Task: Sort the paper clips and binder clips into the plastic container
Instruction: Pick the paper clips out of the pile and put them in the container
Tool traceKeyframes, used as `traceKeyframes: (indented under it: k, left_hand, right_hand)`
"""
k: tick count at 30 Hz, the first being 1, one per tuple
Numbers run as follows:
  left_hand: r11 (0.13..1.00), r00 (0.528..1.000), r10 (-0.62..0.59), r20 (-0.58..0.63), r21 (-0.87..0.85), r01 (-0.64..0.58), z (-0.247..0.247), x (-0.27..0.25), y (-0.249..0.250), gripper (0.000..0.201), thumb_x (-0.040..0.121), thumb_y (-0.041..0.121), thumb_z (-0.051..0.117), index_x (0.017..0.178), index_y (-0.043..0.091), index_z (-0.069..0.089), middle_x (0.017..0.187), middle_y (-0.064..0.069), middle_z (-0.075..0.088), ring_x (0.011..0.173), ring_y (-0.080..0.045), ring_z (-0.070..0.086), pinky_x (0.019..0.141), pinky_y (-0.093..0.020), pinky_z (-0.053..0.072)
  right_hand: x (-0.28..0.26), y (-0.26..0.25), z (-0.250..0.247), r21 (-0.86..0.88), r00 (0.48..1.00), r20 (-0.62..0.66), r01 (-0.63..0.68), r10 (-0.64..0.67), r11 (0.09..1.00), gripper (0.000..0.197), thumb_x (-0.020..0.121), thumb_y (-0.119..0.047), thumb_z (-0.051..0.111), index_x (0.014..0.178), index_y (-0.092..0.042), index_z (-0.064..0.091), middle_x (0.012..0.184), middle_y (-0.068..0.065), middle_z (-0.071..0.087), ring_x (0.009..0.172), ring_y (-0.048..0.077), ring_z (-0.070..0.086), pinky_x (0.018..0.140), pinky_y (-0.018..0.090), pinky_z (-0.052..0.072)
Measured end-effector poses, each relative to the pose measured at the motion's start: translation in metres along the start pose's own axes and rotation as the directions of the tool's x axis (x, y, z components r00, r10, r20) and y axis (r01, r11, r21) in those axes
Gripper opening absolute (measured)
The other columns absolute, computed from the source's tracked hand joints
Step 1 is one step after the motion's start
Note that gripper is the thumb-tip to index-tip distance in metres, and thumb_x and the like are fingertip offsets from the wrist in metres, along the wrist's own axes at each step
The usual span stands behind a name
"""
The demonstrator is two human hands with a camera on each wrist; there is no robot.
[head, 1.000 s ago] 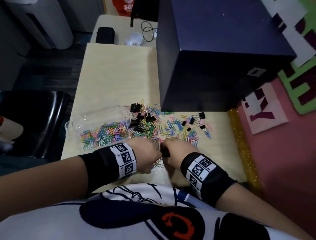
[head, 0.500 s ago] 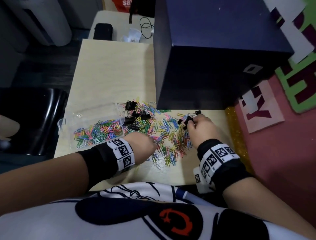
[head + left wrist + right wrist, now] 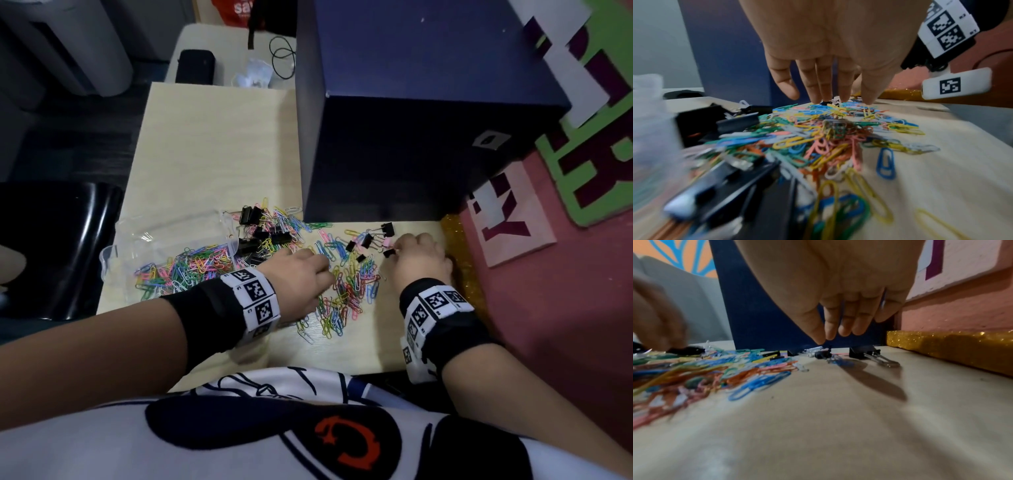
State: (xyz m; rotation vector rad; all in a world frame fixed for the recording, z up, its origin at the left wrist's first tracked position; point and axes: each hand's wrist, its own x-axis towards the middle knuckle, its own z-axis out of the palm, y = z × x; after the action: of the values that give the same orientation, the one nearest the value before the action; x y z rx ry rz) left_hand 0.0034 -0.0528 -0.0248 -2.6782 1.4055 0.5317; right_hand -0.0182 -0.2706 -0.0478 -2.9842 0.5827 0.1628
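While left hand (image 3: 301, 270) fingers rest straight on paper clips (image 3: 346, 291); right hand (image 3: 419, 255) hovers, holding nothing.

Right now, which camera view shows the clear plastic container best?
The head view shows it best: the clear plastic container lies whole on the table's left side, with coloured paper clips inside. The left wrist view shows only a blurred clear edge at the left. The right wrist view does not show it.
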Motion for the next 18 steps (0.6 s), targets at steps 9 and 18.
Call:
traceKeyframes:
  k: [9,18]
  left_hand:
    - [0.997,0.994,0.081,0.067,0.006,-0.082,0.009,0.013,0.018,0.061,0.088,0.044,0.053,0.141,0.022,0.034,0.147,0.001,0.037,0.134,-0.024,0.037,0.101,-0.05,0.036]
    - [0.999,0.999,-0.012,0.042,-0.046,0.014,-0.003,0.012,0.006,0.042,0.088,0.042,0.05,0.126,0.023,0.049,0.129,0.001,0.047,0.119,-0.024,0.045,0.097,-0.046,0.041]
  right_hand:
    - [0.003,0.008,0.001,-0.076,0.993,0.115,0.032,-0.023,0.997,0.028,0.09,-0.021,0.047,0.117,-0.016,0.055,0.113,0.01,0.056,0.104,0.032,0.053,0.083,0.035,0.04]
    - [0.012,-0.024,-0.001,0.111,0.952,0.226,0.185,-0.206,0.976,0.029,0.093,-0.035,0.05,0.117,-0.021,0.059,0.116,0.005,0.055,0.109,0.026,0.052,0.09,0.036,0.046]
